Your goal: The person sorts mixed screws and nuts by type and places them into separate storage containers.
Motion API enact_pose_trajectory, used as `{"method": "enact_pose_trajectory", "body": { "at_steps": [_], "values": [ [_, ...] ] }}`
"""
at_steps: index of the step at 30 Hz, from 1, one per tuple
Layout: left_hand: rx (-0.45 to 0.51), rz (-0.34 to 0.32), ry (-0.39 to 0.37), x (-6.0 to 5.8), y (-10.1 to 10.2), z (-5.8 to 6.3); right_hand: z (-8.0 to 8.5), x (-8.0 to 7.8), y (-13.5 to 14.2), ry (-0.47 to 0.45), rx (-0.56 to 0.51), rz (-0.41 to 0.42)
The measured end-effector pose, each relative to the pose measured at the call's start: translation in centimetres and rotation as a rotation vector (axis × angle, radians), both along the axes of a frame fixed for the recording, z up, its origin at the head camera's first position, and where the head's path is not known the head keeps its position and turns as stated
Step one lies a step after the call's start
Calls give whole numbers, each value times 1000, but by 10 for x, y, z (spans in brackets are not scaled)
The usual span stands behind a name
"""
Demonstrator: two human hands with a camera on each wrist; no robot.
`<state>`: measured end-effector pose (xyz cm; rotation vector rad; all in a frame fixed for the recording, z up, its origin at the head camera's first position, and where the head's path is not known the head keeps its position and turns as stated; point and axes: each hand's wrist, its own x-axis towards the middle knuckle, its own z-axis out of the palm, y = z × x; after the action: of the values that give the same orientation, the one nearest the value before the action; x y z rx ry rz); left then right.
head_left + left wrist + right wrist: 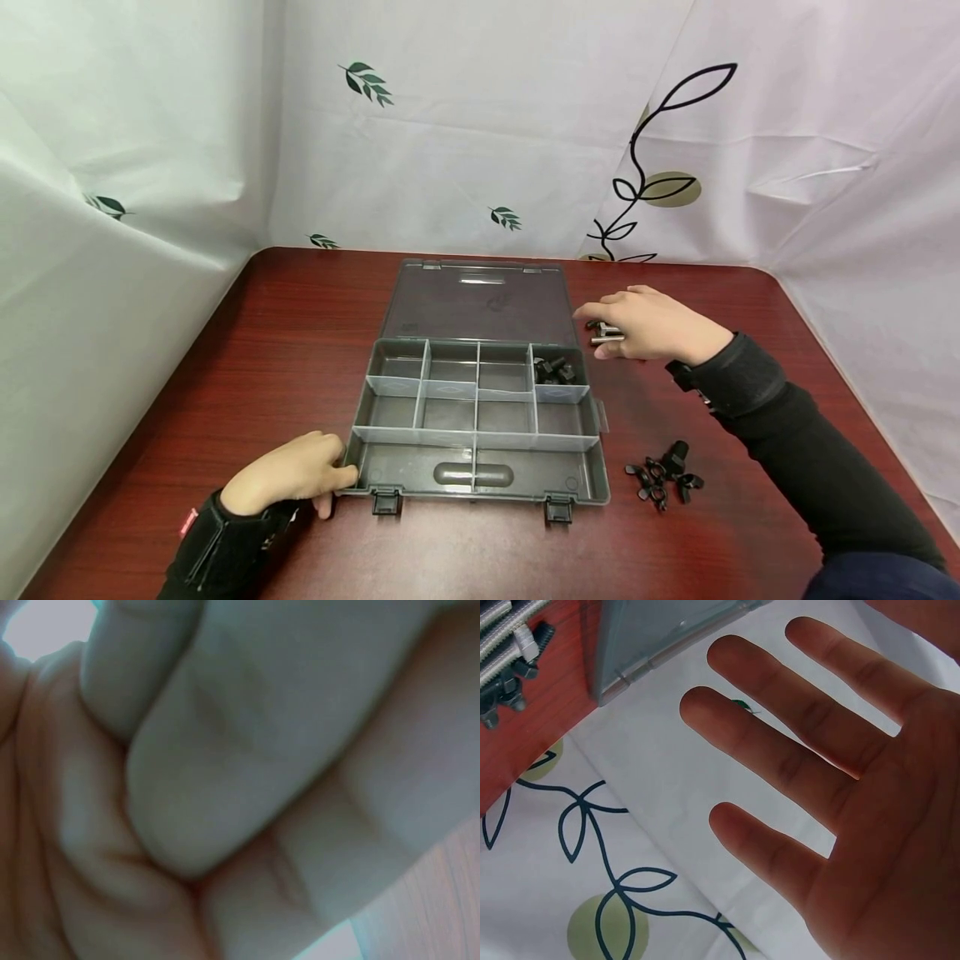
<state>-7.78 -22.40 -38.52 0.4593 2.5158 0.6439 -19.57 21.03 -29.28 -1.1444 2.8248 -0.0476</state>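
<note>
White leaf-print cloth (450, 142) behind, red-brown desk (300, 325) below; divided box (408, 468) centred, lid (480, 308) laid back.

Your left hand (291, 475) has its fingers curled at the box's front-left corner, apparently gripping it, likely to stop it sliding. Your right hand (648, 323) is over the metal screws (607, 340) beside the lid; its fingers are straight and spread, with nothing visibly gripped. Lid folded back leaves the compartments (447, 414) reachable from above. Black pieces (555, 372) sit in the back-right one, the compartment nearest your right hand. Small black clips (670, 463) lie on the desk right of the box, well apart from the screws, probably to keep kinds separate.
</note>
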Motion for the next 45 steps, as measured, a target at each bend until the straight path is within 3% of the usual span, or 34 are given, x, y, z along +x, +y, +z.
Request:
{"method": "enact_pose_trajectory", "body": {
  "at_steps": [24, 45],
  "values": [
    [-8, -13, -7, -1, 0, 0, -16, 6, 39, -36, -20, -84],
    [2, -16, -5, -1, 0, -1, -31, -1, 54, -172, -11, -172]
  ]
}}
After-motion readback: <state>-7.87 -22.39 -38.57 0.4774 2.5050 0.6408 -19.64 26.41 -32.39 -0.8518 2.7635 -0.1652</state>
